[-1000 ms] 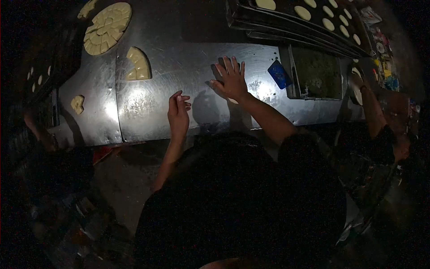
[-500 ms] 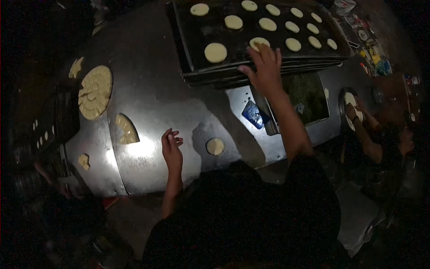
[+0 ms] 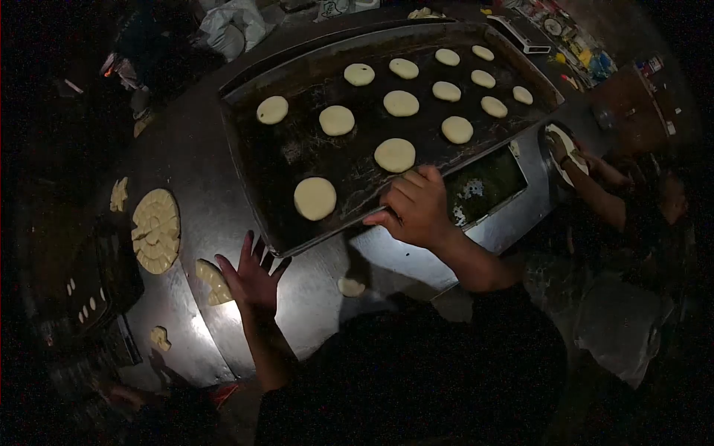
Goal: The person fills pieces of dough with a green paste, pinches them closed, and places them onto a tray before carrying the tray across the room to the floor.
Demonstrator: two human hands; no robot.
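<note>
A dark baking tray (image 3: 297,152) with rows of flat dough rounds (image 3: 395,155) spans the space in front of me. My right hand (image 3: 420,208) is closed on its near rim, fingers curled over the edge and thumb along the side. Just off the tray's near left corner is my left hand (image 3: 256,286), palm up with its fingers spread and nothing in it. A single dough round (image 3: 351,287) lies on the metal table below the tray, partly in shadow.
On the left of the table lie a scored dough disc (image 3: 156,232), a dough wedge (image 3: 214,282) and a dough scrap (image 3: 160,338). Another tray (image 3: 491,186) sits under the right side. At right, another person's hands (image 3: 569,160) work over a round pan. A plastic bag (image 3: 230,30) is behind.
The dough-filled tray has come nearer and left, over the table. My right hand has gone from a dough round to the tray's rim. My left hand has opened wide near the corner.
</note>
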